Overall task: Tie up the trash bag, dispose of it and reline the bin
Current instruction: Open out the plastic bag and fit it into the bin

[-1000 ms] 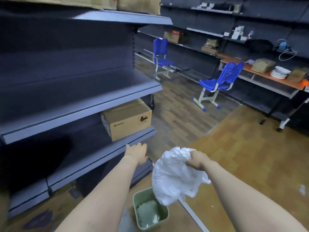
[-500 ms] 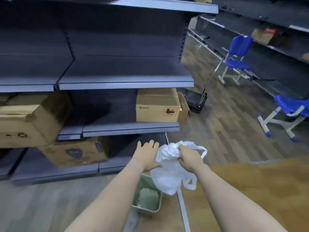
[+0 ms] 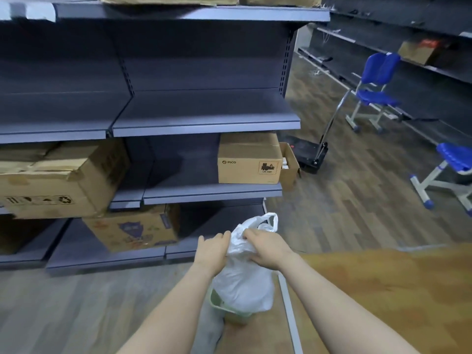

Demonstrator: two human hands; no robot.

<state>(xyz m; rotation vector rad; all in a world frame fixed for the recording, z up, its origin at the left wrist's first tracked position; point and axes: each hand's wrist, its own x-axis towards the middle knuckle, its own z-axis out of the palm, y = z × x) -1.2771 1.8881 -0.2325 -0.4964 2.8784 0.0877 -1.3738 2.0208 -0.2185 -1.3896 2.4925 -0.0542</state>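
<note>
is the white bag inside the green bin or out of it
Out: both hands, left hand and right hand, hold the white bag above the green bin.

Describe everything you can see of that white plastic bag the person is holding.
The thin, crinkled white plastic bag looks translucent and partly puffed out. It hangs upright over the small pale green plastic bin on the floor, hiding most of the bin's opening. Whether it touches the bin is unclear. Its top is bunched between both hands: the left hand grips one side, the right hand the other. One loop handle sticks up free behind the right hand's fingers.
</note>
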